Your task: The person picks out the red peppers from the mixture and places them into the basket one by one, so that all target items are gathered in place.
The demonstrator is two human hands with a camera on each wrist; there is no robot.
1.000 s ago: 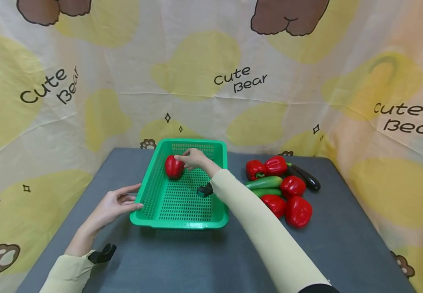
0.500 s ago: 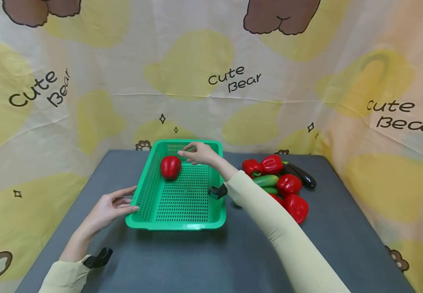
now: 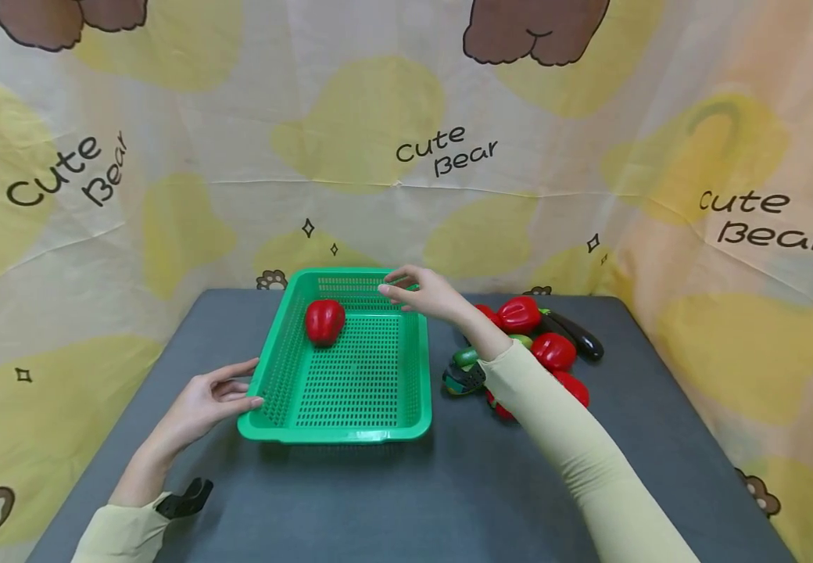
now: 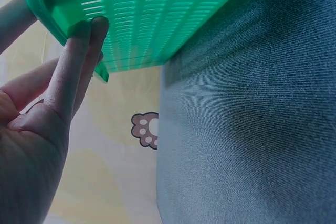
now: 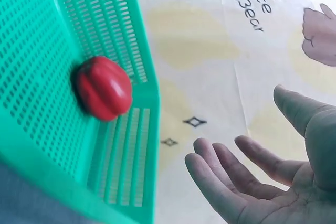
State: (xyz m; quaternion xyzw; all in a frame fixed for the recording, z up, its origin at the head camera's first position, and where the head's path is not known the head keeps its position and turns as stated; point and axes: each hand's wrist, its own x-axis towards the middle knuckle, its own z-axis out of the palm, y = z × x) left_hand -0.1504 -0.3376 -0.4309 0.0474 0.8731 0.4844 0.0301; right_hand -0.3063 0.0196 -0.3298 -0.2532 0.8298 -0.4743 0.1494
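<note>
One red bell pepper point(image 3: 325, 323) stands inside the green plastic basket point(image 3: 334, 436), toward its far left side. My left hand point(image 3: 211, 397) holds the basket's left rim near the front corner. Its thumb lies at the rim while other fingers touch the perforated outer wall, as the left wrist view shows. Above the far right corner of the basket is my right hand point(image 3: 429, 293), fingers apart and loosely bent around nothing. In the right wrist view that hand hangs beside the basket, away from the pepper.
Right of the basket lie more red bell peppers point(image 3: 553, 352), a dark eggplant point(image 3: 578, 336) and green cucumbers point(image 3: 466, 357), partly hidden by my right arm. A grey tabletop point(image 3: 350, 500) lies beneath. Patterned cloth point(image 3: 350, 117) hangs behind and at the sides.
My right hand has come away from the red bell pepper and moved right to the basket's far right rim. The pepper stays in the basket. My left hand keeps its place.
</note>
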